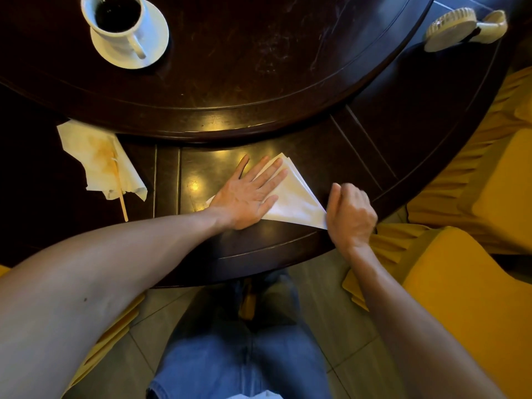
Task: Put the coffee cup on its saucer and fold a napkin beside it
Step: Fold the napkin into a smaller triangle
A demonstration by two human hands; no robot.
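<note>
The dark wooden table (417, 116) was round, with a raised inner disc (230, 67) set above its outer ring, and yellow-covered chairs (475, 283) stood by its right edge over a pale tiled floor (331, 298). On the outer ring, just below the rim of that disc, lay the white napkin (293, 197), folded into a triangle with its long point reaching toward the table's near edge. The left hand (247, 194) lay on the napkin's left part, turned palm up with all fingers spread and straight (gripping nothing, only resting there). The right hand (349, 214) was curled at the napkin's lower right corner, its fingers closed loosely; it touched the corner, but whether it pinched the paper could not be told, since the fingertips were hidden. The white coffee cup (118, 15), full of dark coffee, stood on its white saucer (155, 38) far up and to the left of the napkin, on the raised disc, its handle pointing toward the person. Left of the napkin, on the outer ring, a crumpled stained napkin (86, 151) lay with a wooden stirrer (121, 194) across it. Far to the upper right of the napkin a small cream handheld fan (452, 27) rested on the table. Blue jeans (230, 355) showed below the table's edge.
</note>
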